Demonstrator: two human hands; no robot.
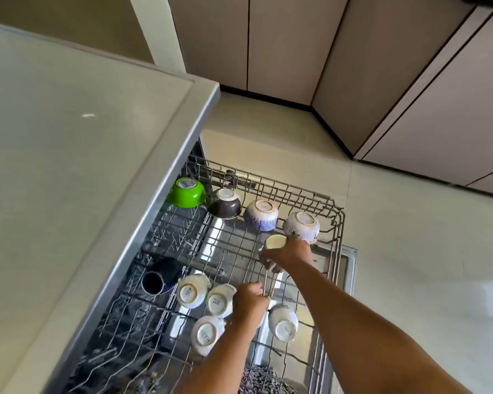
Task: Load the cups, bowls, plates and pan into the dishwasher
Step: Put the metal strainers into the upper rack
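At 6 o'clock a patterned dish (261, 376) sits low under the rack (336, 211), only partly visible. Just above, four white cups (204, 334) lie mouth-down in the near part of the rack, so water can drain off them. The left hand (249, 301) is among them, fingers curled; it seems to grip a rack wire or a hidden cup, and I cannot tell which, perhaps to steady things. At 9 o'clock a dark mug (157, 280) lies on its side, mouth showing. Toward 12 o'clock the right hand (286, 255) pinches a cream cup (275, 242), tipped sideways, probably being turned over to match the others. Beyond it, a row runs along the far rail: white bowl (301, 226), blue bowl (261, 215), brown bowl (225, 206), green cup (186, 192), all inverted. No plates or pan are identifiable.
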